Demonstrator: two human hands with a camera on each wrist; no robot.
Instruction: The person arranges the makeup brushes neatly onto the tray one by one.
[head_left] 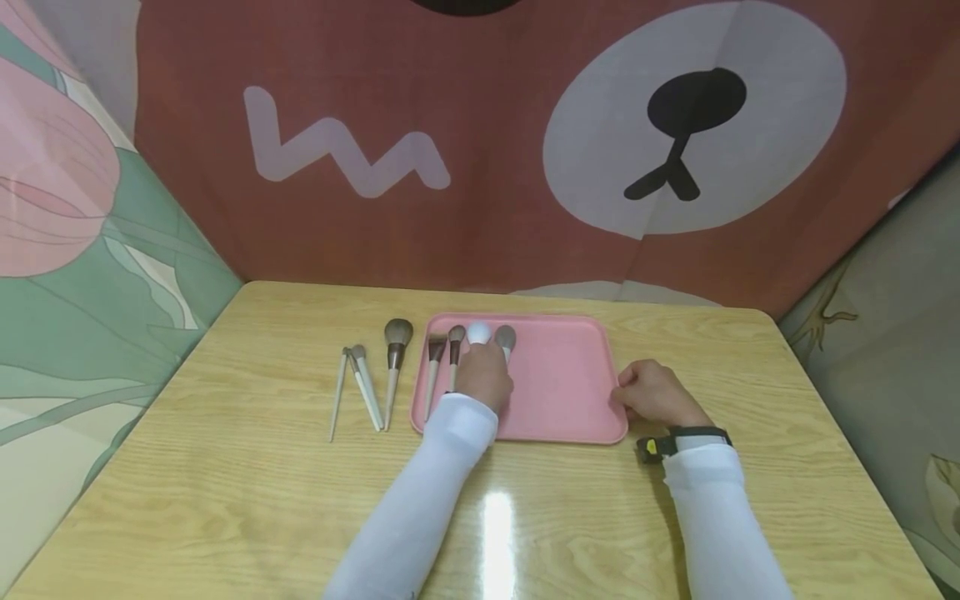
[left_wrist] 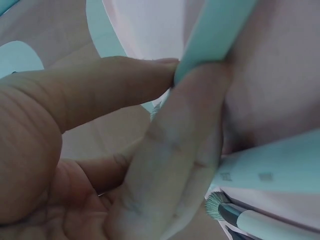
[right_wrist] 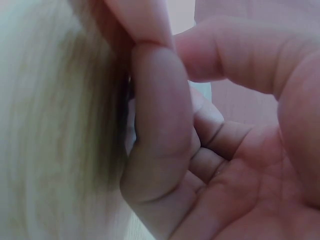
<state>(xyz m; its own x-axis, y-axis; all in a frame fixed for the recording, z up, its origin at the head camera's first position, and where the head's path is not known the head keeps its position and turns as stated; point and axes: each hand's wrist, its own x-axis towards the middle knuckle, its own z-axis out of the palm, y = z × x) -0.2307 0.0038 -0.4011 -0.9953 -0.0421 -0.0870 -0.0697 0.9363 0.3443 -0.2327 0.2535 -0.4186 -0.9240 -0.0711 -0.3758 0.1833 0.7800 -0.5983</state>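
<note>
My left hand point(head_left: 486, 377) is over the left half of a pink tray point(head_left: 558, 379). In the left wrist view, its thumb and forefinger pinch the pale handle of a makeup brush point(left_wrist: 216, 35), which appears to be the grey-headed one on the right of the row. Beside it lies a white-headed brush point(head_left: 478, 332), its handle partly hidden by the hand. Farther left in the tray are a flat dark brush point(head_left: 434, 354) and a small round brush point(head_left: 455, 342). My right hand point(head_left: 660, 394) grips the tray's right rim between thumb and curled forefinger.
Left of the tray, a large fluffy brush point(head_left: 394, 358) and several thin brushes point(head_left: 365, 383) lie on the wooden table point(head_left: 262, 483). Printed cloth point(head_left: 480, 233) hangs behind the table and along both sides. A black strap point(head_left: 697, 432) circles the right wrist.
</note>
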